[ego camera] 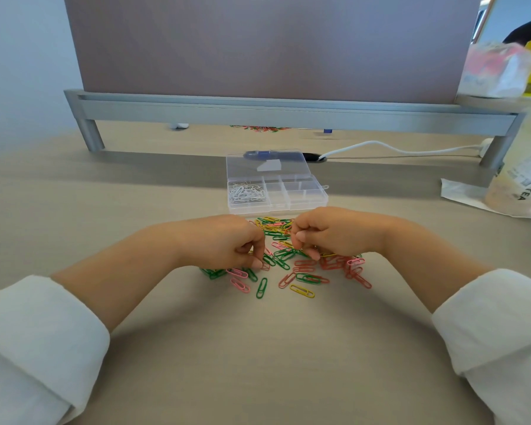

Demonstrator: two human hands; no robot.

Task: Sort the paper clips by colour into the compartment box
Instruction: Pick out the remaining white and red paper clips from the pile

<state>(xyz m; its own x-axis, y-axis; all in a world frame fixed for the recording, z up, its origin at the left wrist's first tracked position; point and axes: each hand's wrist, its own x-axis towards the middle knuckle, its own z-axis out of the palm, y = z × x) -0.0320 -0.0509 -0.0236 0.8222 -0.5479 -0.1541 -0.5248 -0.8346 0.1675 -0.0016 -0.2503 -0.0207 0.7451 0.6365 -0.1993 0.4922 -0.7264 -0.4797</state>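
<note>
Paper clips [282, 260] in green, pink, red and yellow lie scattered in a loose pile at the middle of the frame, on a beige desk [258, 348], just below the clear compartment box [278, 207]. The box stands open with its lid [267, 165] laid back toward the top of the frame. Its left compartment holds white clips [246, 193], and the other compartments look bare.

The left hand [227, 243] and right hand [328, 233] both sit on the pile with fingers curled and tips down among the clips. Whether either one pinches a clip cannot be made out. The palms cover part of the pile.

Below the pile the desk runs wide and bare to the bottom edge, between two white sleeves [34, 342] that the frame's corners cut off. Left of the box there is also open desk. At right a drink bottle [521, 167] stands on a paper wrapper [460, 194], partly cut by the edge. Behind the box a grey monitor riser [288, 113] spans the frame, with a white cable [380, 145] beneath it. A blue object [258, 154] behind the lid is blurred.
</note>
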